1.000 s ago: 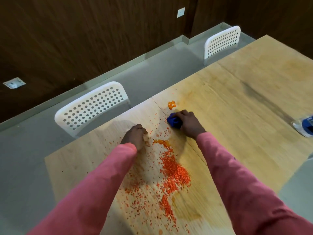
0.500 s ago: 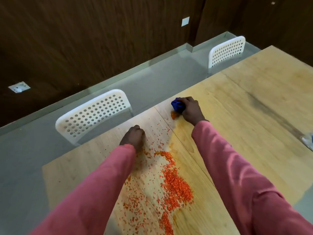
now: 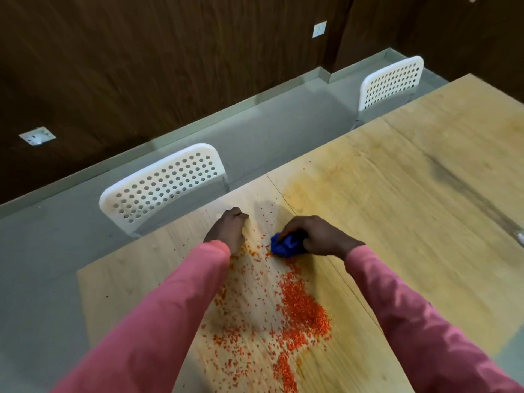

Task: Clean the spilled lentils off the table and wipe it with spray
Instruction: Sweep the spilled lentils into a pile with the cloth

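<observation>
- Your right hand [image 3: 317,236] is down on the desk [image 3: 411,199], its fingers [image 3: 286,229] curled over a bunched blue cloth [image 3: 286,245] and gripping it against the wood.
- That cloth sits just right of the seam between the two desk panels, at the far end of the spilled lentils [image 3: 303,310].
- Your left hand [image 3: 226,231] rests on the desk just left of the cloth, the two hands near each other but apart.
- Its fingers are curled under into a loose fist; from this angle you cannot tell whether anything is held inside, though it looks empty.
- The thickest heap of orange-red lentils lies nearer to you than both hands, between your two pink sleeves [image 3: 158,321], with a narrower trail running on toward the desk's near edge.
- Thinner scatter spreads left of the heap, under and beside your left forearm, and a few grains lie beyond your left hand.
- A yellowish stain marks the wood to the right of the seam, beyond your right hand.
- A white perforated chair [image 3: 161,188] stands at the far edge of the desk beyond your left hand; a second white chair [image 3: 391,80] stands further along the same side.
- At the right edge of the view a small pale object [image 3: 520,236] is cut off and too little shows to name it.
</observation>
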